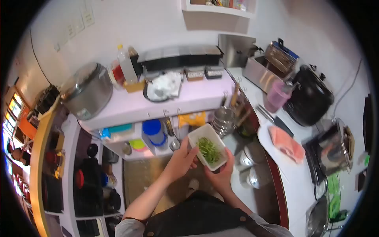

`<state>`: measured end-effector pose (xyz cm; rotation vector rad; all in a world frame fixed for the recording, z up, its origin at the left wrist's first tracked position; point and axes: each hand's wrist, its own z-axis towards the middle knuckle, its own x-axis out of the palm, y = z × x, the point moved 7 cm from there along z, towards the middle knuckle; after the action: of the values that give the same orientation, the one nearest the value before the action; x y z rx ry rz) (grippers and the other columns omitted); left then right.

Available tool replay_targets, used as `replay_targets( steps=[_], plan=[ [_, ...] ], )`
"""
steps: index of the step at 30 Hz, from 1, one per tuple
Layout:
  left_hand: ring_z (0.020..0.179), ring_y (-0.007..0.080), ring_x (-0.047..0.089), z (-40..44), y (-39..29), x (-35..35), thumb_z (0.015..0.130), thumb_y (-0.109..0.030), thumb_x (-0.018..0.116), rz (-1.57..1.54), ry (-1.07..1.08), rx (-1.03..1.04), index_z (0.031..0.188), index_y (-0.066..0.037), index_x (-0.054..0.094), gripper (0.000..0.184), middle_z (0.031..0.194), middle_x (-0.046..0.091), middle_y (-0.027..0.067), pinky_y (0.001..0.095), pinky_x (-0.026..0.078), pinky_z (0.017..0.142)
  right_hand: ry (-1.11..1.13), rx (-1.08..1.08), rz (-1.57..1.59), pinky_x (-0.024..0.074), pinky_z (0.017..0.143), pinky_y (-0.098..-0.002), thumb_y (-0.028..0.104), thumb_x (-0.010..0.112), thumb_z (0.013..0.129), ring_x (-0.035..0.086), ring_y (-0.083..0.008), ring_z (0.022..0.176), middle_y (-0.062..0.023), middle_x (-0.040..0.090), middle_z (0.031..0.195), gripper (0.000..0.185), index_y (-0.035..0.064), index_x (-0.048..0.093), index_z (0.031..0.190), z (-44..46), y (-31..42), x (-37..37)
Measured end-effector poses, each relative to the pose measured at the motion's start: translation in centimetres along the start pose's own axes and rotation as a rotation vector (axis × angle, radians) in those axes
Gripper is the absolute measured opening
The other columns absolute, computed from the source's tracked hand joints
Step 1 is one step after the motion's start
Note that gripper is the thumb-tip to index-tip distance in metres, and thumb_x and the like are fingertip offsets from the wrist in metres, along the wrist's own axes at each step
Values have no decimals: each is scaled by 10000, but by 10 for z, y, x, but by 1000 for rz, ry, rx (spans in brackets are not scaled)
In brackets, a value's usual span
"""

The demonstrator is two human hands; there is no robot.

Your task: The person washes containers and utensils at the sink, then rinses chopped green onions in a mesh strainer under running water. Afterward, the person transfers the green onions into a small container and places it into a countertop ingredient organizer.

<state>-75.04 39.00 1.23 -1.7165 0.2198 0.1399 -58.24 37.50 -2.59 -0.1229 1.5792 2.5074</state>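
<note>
A white rectangular container (192,138) with chopped green vegetables (209,150) inside is held in front of my body, tilted a little. My left hand (182,158) is at its left side, with the thumb near the rim and the fingers curled beside the wall; whether those fingers grip it is hard to tell. My right hand (222,176) is wrapped round its lower right corner. Just beyond the container, stacked metal strainers (224,120) hang by the shelf edge.
A knife (282,127) lies on the right counter beside a white board (263,136) with pink meat (287,144). Farther back are a pink jug (278,96) and a black cooker (309,96). A large steel pot (87,93) stands at the left.
</note>
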Motion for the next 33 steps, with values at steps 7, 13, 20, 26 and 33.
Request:
replay_targets(
  steps=[7,13,20,26,33],
  plan=[
    [758,337,603,171,-99,-139,833,-107,557,772,-418,552,1087,3,626,285,846,591,196,413,490,697,-63,68,211,445,995,-380,-49,731,642,413,-243,1223,-111,321,1266,875,27,278,1387,145,-36,35],
    [862,344,594,369,-122,-193,769,-44,573,1171,-340,858,1003,-1,648,249,908,599,163,423,497,756,-128,29,83,473,944,-369,-14,760,633,451,-257,1183,-131,367,1256,889,26,293,1388,228,-47,76],
    [960,316,601,471,-138,-203,792,-151,620,1331,134,835,1021,-65,670,250,1015,631,119,415,499,808,-319,45,28,435,968,-365,-6,748,623,458,-251,1186,-154,392,1301,900,19,293,1399,295,-72,97],
    [979,321,607,483,-149,-227,752,-146,664,1047,419,766,1118,-84,650,372,1146,614,117,401,488,867,-411,92,93,349,1034,-355,-3,743,624,431,-243,1207,-161,390,1315,903,6,286,1403,325,-95,112],
    [968,321,610,500,-147,-227,699,-104,652,1173,333,784,1236,-136,578,543,1182,596,106,405,500,846,-378,137,29,330,1038,-365,-5,742,613,433,-250,1195,-152,398,1295,913,18,289,1405,353,-101,123]
  ],
)
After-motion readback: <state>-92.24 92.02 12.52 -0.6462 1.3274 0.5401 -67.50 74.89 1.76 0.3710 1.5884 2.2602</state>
